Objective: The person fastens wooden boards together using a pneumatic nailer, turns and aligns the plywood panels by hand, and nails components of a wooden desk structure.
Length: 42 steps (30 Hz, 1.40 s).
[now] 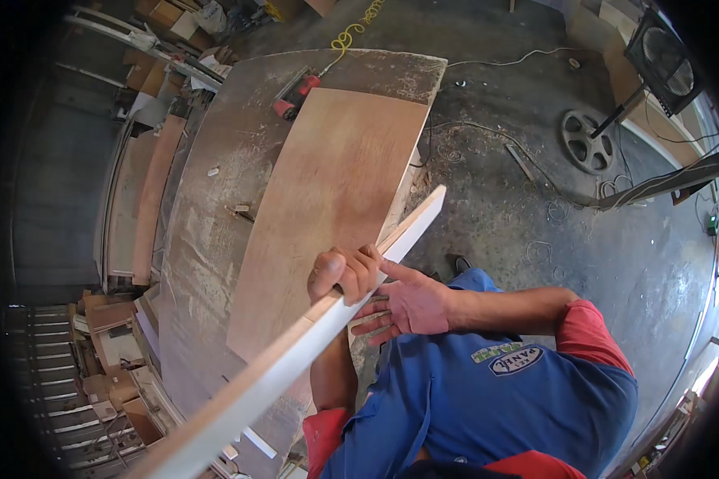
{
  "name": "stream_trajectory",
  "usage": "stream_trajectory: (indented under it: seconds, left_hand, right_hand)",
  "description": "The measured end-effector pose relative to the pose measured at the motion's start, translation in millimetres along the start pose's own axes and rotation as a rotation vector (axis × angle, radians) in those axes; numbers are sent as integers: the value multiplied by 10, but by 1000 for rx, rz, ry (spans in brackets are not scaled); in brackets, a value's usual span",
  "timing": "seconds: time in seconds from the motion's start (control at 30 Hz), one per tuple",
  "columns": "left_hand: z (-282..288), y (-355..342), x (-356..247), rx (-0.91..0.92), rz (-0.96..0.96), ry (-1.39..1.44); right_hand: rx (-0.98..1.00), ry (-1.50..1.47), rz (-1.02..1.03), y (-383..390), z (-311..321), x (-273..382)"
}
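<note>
A long narrow wooden strip (280,375) with a white face runs diagonally from the lower left toward the upper middle. My left hand (345,271) is closed over it, fingers curled on the upper edge. My right hand (411,302) is beside it with fingers stretched out and apart, palm showing, the fingertips partly behind the strip. Under the strip lies a large plywood sheet (319,160) on a scuffed worktable (200,184). A red and black power tool (287,104) with a coiled yellow hose rests at the sheet's far left corner.
At the left are stacked boards (156,207) and a pile of offcuts (116,351). The floor (503,223) on the right carries hoses and scraps. A black-framed fan (659,64) on a round stand is at the upper right. A small wood block (240,209) lies left of the sheet.
</note>
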<state>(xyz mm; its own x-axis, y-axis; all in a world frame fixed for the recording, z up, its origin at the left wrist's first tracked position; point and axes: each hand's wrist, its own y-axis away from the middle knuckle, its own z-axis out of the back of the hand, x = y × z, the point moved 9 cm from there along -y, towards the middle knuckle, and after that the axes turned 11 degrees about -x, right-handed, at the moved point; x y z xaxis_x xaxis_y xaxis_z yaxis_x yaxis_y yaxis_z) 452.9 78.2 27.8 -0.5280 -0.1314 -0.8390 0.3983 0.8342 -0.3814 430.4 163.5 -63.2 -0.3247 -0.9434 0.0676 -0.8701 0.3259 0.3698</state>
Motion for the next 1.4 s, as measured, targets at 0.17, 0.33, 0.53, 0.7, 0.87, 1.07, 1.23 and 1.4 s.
stream_trajectory:
  seconds: [0.17,0.33,0.53,0.7,0.87,1.07,1.23,1.4]
  left_hand:
    - [-71,171,127,39,16,-204]
    - [612,693,429,-746,171,-373]
    - [776,2289,908,-624,485,-519]
    - [-134,2319,579,-748,680,-249]
    - [-59,1935,39,-982,165,-21]
    - [1464,3436,1346,-1853,234,477]
    - [2022,3868,1694,-2007,-5,874]
    - [2072,3696,1657,-1977,86,1079]
  right_hand:
    - [-89,-88,56,-73,135,7]
    - [-227,-56,146,-38,344,109]
    - [-264,-23,458,127,86,716]
    - [-436,7,555,-226,713,988]
    - [-463,80,651,-426,1495,916]
    - [-626,69,733,-380,1912,783]
    - [-694,38,657,-385,2159,822]
    - [-697,43,639,-276,2475,822]
